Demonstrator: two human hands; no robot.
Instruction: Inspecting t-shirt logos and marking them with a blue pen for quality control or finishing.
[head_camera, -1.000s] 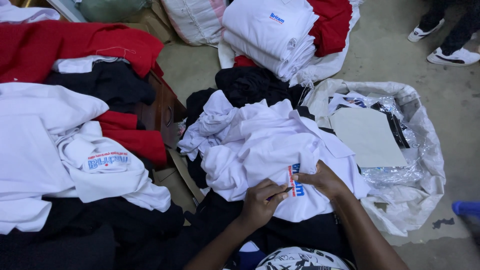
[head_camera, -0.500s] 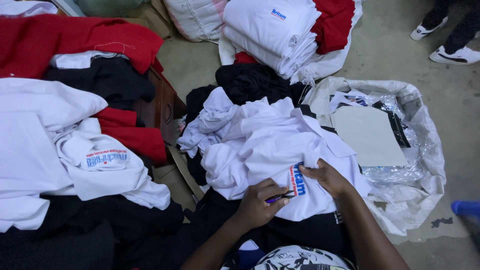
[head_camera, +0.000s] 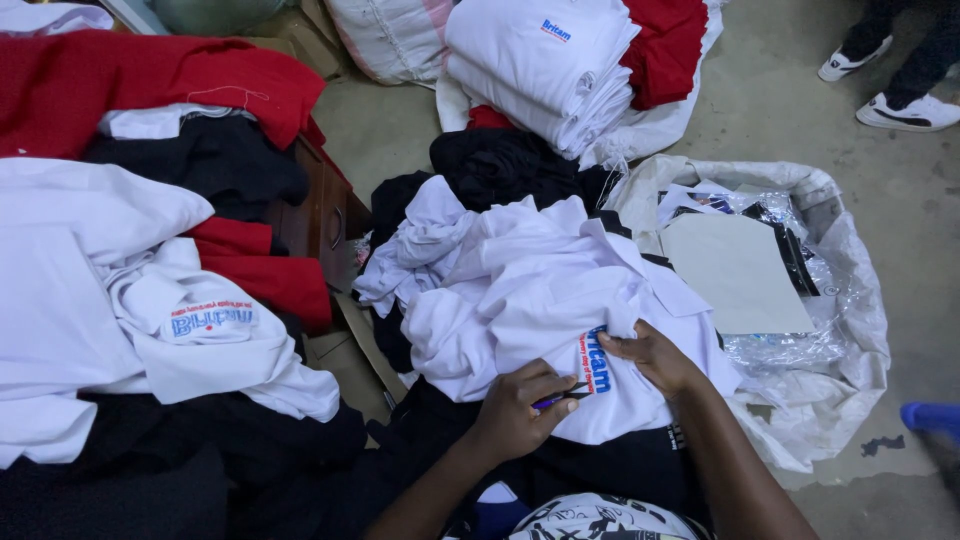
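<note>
Left hand (head_camera: 515, 410) closed around a small dark cutting tool (head_camera: 562, 397), tip aimed right toward the printed logo (head_camera: 596, 360); the tool's exact kind is too small to tell; right hand (head_camera: 655, 358) pinches the white shirt (head_camera: 520, 290) just beside that logo, fingers clamped on a fold; shirt lies crumpled on the lap, heaped over black garments (head_camera: 500, 165); logo runs lengthwise between both hands, left hand nearer its lower end; plastic sack (head_camera: 850, 300) to the right.
</note>
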